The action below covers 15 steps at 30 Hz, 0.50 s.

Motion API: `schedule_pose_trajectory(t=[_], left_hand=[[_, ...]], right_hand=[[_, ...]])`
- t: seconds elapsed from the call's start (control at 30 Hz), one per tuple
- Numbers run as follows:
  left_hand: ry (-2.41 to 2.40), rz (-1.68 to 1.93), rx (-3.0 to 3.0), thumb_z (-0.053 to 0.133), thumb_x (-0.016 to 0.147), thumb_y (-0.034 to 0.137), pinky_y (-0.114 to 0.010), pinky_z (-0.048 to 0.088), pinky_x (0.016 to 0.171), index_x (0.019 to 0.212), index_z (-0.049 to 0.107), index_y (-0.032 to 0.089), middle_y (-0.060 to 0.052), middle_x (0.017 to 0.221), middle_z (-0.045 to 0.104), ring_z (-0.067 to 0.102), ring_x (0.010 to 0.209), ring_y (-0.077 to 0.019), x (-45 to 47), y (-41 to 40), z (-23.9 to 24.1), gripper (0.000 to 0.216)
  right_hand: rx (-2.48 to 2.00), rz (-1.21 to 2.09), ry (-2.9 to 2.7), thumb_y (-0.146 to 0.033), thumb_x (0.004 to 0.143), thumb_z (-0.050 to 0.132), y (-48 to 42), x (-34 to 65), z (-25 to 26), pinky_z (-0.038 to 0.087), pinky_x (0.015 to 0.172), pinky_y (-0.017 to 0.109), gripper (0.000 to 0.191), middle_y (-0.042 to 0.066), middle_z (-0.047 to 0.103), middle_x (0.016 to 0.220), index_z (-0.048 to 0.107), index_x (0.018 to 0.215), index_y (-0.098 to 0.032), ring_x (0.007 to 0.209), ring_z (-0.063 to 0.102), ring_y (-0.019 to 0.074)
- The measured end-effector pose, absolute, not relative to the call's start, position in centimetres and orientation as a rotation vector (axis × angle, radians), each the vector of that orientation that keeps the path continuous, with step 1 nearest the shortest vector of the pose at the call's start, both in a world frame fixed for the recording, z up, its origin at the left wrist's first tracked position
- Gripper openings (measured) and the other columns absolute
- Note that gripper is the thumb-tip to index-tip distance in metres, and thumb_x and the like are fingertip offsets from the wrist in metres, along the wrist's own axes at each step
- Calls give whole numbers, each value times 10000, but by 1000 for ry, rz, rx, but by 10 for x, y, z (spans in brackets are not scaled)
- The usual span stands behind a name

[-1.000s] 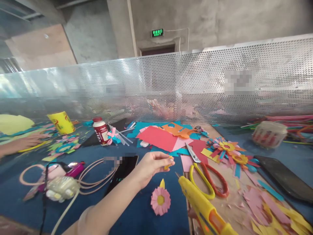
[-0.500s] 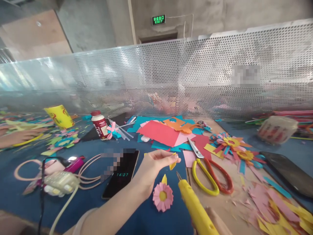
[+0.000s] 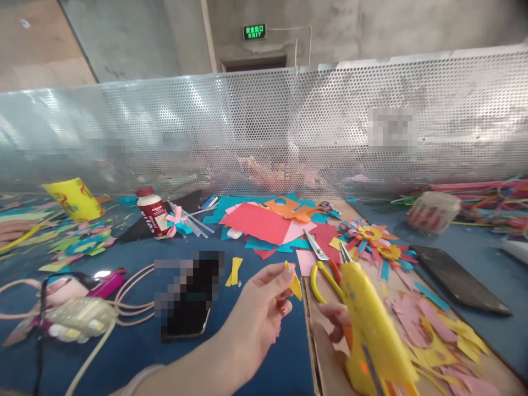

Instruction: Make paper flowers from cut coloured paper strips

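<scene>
Table (image 3: 256, 374), blue-topped: carries all items below.
Perforated metal screen (image 3: 264, 132): upright along the table's far edge.
Glue gun (image 3: 371, 324), yellow: right of the phone, nozzle tilted up and away, gripped in the right hand (image 3: 336, 324), fingers wrapped around its handle.
Phone (image 3: 187, 302), dark: flat on the table, landmark.
Left hand (image 3: 256, 319): just right of the phone, fingers pinched on the yellow paper petal (image 3: 294, 281).
Scissors (image 3: 322, 264): beyond the petal, partly behind the glue gun.
</scene>
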<state>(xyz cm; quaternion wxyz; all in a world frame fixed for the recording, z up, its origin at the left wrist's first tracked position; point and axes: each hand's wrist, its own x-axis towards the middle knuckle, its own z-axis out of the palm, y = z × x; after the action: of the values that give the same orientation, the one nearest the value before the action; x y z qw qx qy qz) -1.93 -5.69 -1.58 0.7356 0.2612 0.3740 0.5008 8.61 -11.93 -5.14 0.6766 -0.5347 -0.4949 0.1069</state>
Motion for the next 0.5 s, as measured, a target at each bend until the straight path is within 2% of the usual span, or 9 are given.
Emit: schedule_pose_trajectory(t=[0.2, 0.5], left_hand=[[818, 1095, 643, 769, 606, 274, -158, 352, 424, 698, 615, 181, 44, 561, 497, 446, 438, -39, -21, -67, -11, 202], [823, 1255, 606, 818, 502, 307, -161, 320, 422, 634, 611, 152, 31, 598, 531, 424, 445, -30, -19, -83, -7, 290]], right_hand=[[-1201, 70, -1114, -240, 691, 639, -114, 83, -54, 514, 669, 368, 252, 54, 621, 823, 584, 936, -218, 799, 600, 215], [-1129, 68, -1239, -373, 748, 544, -100, 90, -95, 495, 525, 301, 202, 39, 634, 731, 608, 893, -247, 639, 602, 185]])
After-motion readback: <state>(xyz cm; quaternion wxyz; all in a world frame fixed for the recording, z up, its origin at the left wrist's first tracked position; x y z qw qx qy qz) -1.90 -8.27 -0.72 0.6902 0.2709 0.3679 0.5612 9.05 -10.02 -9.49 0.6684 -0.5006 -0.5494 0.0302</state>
